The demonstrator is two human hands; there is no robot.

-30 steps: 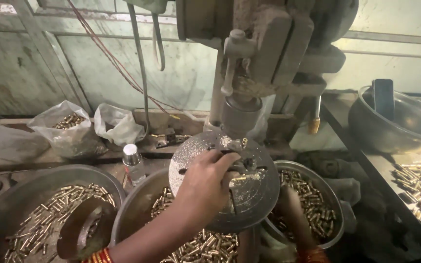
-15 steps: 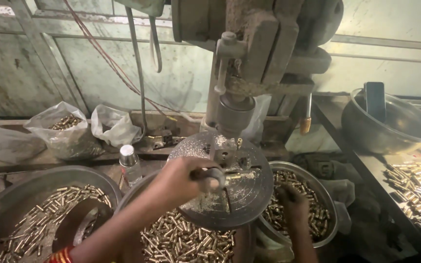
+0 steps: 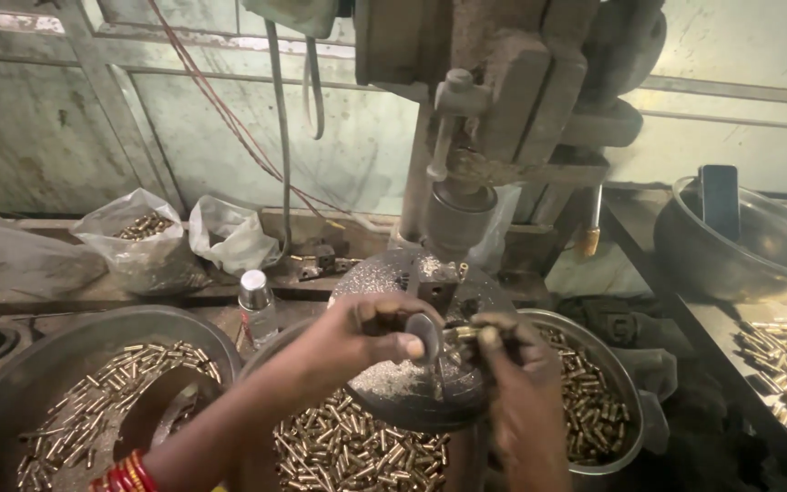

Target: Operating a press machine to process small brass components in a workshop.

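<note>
Crowding the worktop (image 3: 229, 319) were basins (image 3: 11, 401) of brass pieces and plastic bags (image 3: 138, 241). Left hand (image 3: 366, 333) fingers clamped a lever; right hand (image 3: 512, 351) pinched a brass piece (image 3: 463, 333) on the drill's round table (image 3: 393, 387).

Left hand (image 3: 366, 333), forearm reaching in from lower left, fingers curled with thumb forward; right hand (image 3: 512, 351) raised from below, fingertips pinched, touching the left.
</note>
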